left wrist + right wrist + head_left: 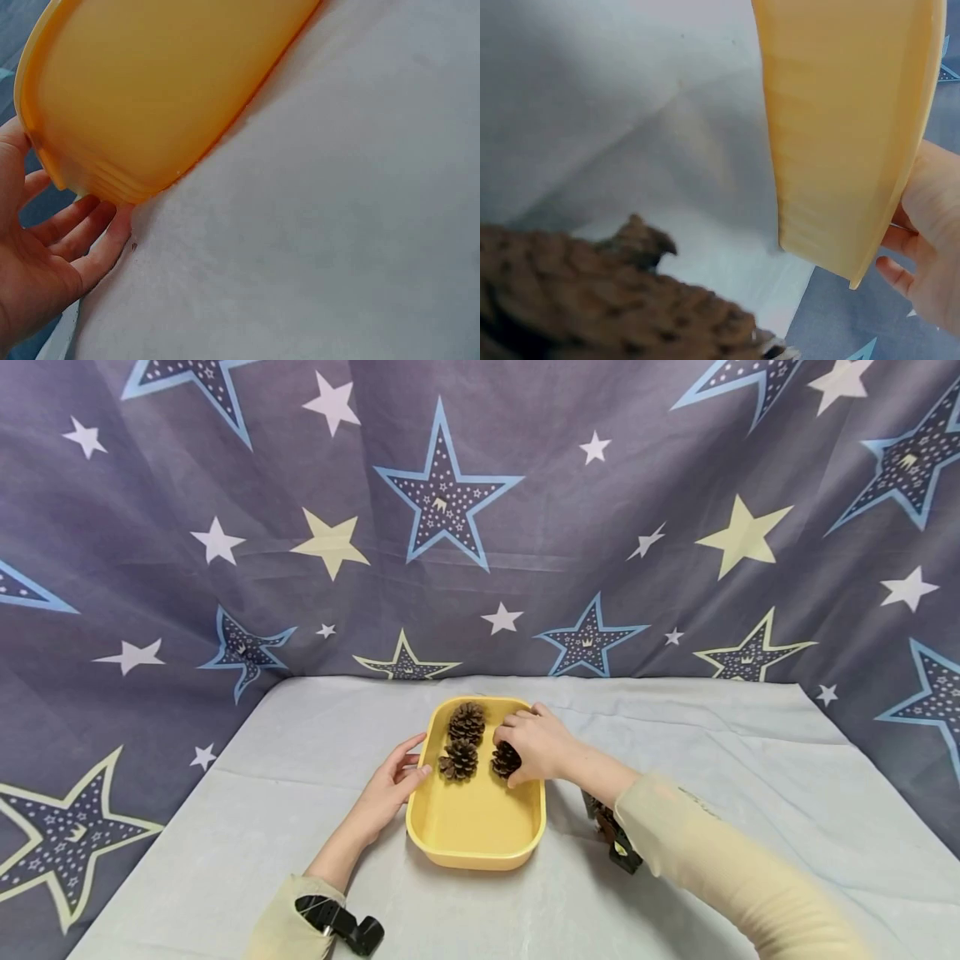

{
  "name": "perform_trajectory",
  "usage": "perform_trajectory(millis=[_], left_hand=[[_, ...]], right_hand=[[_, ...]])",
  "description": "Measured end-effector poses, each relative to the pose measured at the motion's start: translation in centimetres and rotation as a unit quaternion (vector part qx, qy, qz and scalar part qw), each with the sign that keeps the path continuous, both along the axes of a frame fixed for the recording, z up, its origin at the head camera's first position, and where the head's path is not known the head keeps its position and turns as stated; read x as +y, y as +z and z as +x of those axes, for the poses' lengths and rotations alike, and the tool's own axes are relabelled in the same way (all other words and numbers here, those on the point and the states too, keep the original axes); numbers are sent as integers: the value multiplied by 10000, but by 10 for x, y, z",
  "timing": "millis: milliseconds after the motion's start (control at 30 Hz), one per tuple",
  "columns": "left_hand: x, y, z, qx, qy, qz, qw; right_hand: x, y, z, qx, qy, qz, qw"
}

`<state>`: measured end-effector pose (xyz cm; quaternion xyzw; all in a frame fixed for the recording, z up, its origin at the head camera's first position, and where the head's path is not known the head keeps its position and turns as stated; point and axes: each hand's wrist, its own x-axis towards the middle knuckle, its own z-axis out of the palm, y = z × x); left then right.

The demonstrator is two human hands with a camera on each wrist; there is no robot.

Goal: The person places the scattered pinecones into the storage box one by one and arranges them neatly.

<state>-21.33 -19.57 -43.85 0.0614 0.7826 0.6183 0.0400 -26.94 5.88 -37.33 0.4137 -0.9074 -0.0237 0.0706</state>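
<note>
Currently, the right hand (536, 746) grips 1 pinecone (505, 762), far right in the yellow tray (476, 828); the left hand (386, 793) holds its left rim (410, 810). Inside, far left, lie 2 more cones (459, 762); 1 outer cone (622, 300) sits right, near the right sleeve (720, 852).

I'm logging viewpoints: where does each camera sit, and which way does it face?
Head: worn on the head, facing forward and down at the yellow tub; left hand, right hand and sleeves show.
Left wrist: worn there, facing the tub's outer side; left hand at left.
Right wrist: worn there, facing the tub's outer side; right hand at right.
Both wrist views share tub and pale cloth.
</note>
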Motion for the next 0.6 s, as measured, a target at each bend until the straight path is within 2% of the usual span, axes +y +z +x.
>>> perform_trajectory(millis=[133,367,600], left_hand=[[1,5,2,-112,-20,54,9999],[7,26,14,-105,-64,-5,9999],[7,28,15,-128,-64,-34,9999]], right_hand=[[-2,0,-1,-39,-128,148,9998],[-7,0,-3,75,-214,447,9987],[-9,-1,-4,122,-228,581,9980]])
